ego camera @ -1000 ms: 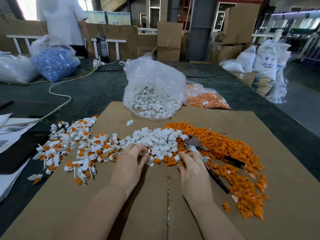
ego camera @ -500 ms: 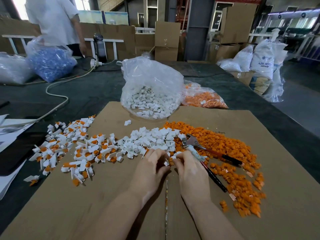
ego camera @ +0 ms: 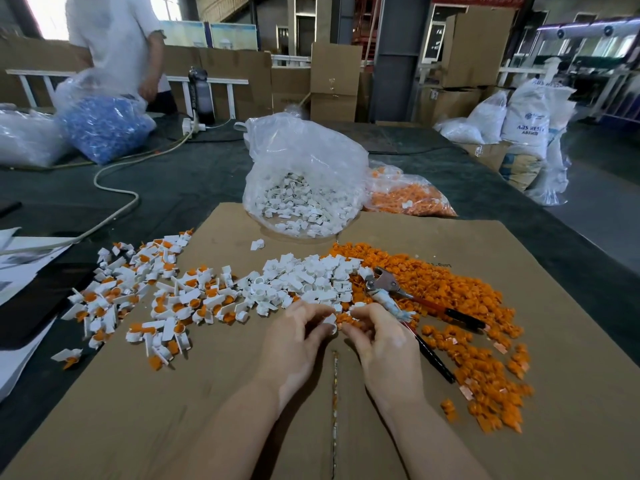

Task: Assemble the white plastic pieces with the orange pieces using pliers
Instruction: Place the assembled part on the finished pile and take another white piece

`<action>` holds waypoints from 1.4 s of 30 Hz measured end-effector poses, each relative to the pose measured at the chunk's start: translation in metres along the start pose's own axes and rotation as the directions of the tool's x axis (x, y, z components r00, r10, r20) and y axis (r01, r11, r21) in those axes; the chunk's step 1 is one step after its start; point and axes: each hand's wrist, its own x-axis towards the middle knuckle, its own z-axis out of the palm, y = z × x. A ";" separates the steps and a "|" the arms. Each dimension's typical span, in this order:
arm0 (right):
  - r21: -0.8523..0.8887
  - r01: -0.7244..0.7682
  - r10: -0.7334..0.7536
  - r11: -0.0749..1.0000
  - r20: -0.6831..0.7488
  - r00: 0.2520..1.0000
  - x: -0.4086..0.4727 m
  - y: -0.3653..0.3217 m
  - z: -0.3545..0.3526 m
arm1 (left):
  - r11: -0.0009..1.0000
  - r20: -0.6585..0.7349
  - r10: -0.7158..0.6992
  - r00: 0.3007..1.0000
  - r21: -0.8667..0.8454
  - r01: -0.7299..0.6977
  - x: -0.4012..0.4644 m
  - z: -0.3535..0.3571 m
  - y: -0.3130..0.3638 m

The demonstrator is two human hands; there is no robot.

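Observation:
My left hand (ego camera: 294, 337) pinches a small white plastic piece (ego camera: 329, 322) just above the cardboard sheet (ego camera: 207, 410). My right hand (ego camera: 384, 344) meets it, its fingertips pinching an orange piece (ego camera: 348, 323) against the white one. Behind my hands lies a heap of loose white pieces (ego camera: 304, 275), and a broad spread of orange pieces (ego camera: 450, 292) runs to the right. The pliers (ego camera: 391, 289) lie on the orange heap beside my right hand, their black-tipped handles pointing right and toward me. Joined white-and-orange pieces (ego camera: 138, 292) are scattered at the left.
A clear bag of white pieces (ego camera: 304, 188) and a bag of orange pieces (ego camera: 408, 195) stand at the cardboard's far edge. A bag of blue parts (ego camera: 104, 129), a white cable (ego camera: 117, 188) and papers (ego camera: 20, 265) lie left. A person (ego camera: 117, 39) stands at the table's far side.
My left hand left the white heap with a piece and moved right to meet my right hand. My right hand drew back slightly from the pliers. The two hands now touch at the fingertips.

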 end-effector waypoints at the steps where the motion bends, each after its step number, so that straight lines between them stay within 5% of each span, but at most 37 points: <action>1: 0.013 0.002 -0.002 1.000 0.002 1.000 0.000 0.000 0.000 | 1.000 -0.004 -0.015 1.000 -0.025 0.015 0.000 0.000 0.000; 7: 0.065 0.052 -0.055 0.997 0.046 0.997 0.002 0.000 -0.001 | 0.973 -0.026 -0.099 0.995 -0.211 0.091 -0.001 -0.001 0.004; 30: -0.101 0.020 -0.003 0.995 0.173 0.985 -0.001 0.004 0.003 | 0.983 0.078 -0.080 0.994 -0.156 0.092 -0.007 -0.003 0.009; 42: 0.128 0.033 -0.045 0.991 0.092 0.995 0.000 0.001 0.000 | 0.935 0.058 -0.155 0.986 -0.312 0.166 -0.003 -0.007 0.011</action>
